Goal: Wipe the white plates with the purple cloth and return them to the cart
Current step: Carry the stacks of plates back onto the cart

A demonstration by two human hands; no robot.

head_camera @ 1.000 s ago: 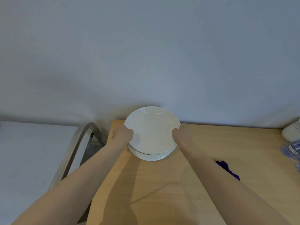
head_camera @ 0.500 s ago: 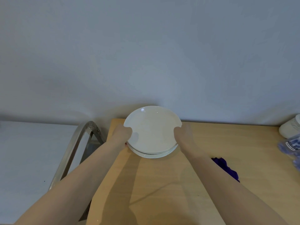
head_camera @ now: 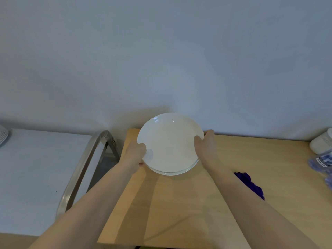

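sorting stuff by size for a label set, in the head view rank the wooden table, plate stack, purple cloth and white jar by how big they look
1. wooden table
2. plate stack
3. purple cloth, partly behind the right forearm
4. white jar, cut by the frame edge, so its place against the cloth is unsure

Illumination is soft, even and moderately dim. The forearms cast broad, diffuse shadows on the wooden table [head_camera: 179,203]. Small specular highlights appear on the far rim of the top plate [head_camera: 170,142]. Wide-angle distortion bends the frame edges; edge objects appear slightly blurred.
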